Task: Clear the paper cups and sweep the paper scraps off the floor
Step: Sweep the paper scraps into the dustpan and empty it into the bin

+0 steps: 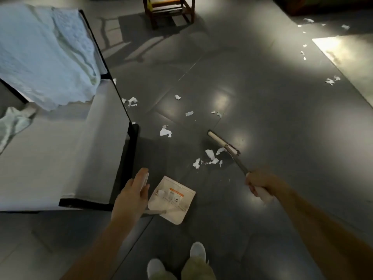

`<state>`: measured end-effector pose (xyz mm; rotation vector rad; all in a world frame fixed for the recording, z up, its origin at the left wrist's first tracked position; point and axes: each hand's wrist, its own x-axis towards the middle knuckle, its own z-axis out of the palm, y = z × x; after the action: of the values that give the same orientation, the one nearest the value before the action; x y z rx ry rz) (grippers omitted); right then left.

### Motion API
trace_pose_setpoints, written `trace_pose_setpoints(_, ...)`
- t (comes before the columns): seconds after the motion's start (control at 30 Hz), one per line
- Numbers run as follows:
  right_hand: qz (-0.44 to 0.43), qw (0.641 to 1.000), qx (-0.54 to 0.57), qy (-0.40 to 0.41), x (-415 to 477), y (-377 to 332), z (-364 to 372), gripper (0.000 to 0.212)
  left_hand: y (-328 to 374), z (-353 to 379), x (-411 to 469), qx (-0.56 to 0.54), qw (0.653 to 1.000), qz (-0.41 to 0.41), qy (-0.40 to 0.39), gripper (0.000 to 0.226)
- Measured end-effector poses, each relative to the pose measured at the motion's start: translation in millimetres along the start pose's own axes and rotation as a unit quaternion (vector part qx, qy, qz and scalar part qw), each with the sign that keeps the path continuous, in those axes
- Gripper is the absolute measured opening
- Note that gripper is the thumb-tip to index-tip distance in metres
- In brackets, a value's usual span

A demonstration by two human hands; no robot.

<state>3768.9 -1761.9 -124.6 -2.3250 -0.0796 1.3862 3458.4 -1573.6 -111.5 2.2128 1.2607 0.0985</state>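
White paper scraps (pixel 210 158) lie on the dark tiled floor, a small heap just in front of the broom head (pixel 223 142). More scraps (pixel 165 132) are scattered toward the table and others lie far right (pixel 331 80). My right hand (pixel 260 183) grips the broom's white handle, bristles resting on the floor. My left hand (pixel 131 197) holds the upright handle of a white dustpan (pixel 172 201), whose pan sits on the floor between my hands. No paper cups are visible.
A white table with a black frame (pixel 129 142) stands at left, with a pale blue cloth (pixel 40 57) on it. A wooden stool (pixel 169 11) stands at the top centre. My shoes (pixel 177 263) are at the bottom. A bright patch of light (pixel 343 49) falls on the floor at right.
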Motion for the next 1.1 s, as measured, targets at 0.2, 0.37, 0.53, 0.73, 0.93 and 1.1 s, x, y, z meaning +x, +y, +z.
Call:
trace_pose_setpoints(0.2, 0.109, 0.994, -0.015, -0.018, 35.0, 8.8, 11.5, 0.017, 3.1, -3.7, 78.4, -0.003, 0.999, 0.050, -0.012, 0.041)
trace_pose_setpoints(0.37, 0.065, 0.996, -0.057, -0.035, 40.3, 1.0, 42.8, 0.021, 5.0, -8.6, 104.9, 0.030, 0.993, 0.099, -0.060, 0.042)
trace_pose_setpoints(0.53, 0.096, 0.991, -0.018, -0.090, 15.6, -14.9, 53.4, 0.026, 20.7, -1.2, 131.0, 0.012, 0.992, 0.109, -0.059, 0.043)
trace_pose_setpoints(0.73, 0.169, 0.953, 0.101, -0.228, -30.2, -33.6, 58.6, 0.015, 36.7, 5.8, 146.7, -0.009, 0.991, 0.118, -0.069, 0.044)
trace_pose_setpoints(0.93, 0.199, 0.921, 0.216, -0.254, -70.0, -28.3, 11.1, 0.037, 28.9, 2.5, 144.6, -0.005, 0.989, 0.131, -0.067, 0.043)
trace_pose_setpoints(1.1, 0.144, 0.960, 0.150, -0.186, -90.3, -21.0, -3.3, 0.041, 26.1, -4.3, 133.0, -0.009, 0.987, 0.142, -0.080, 0.040)
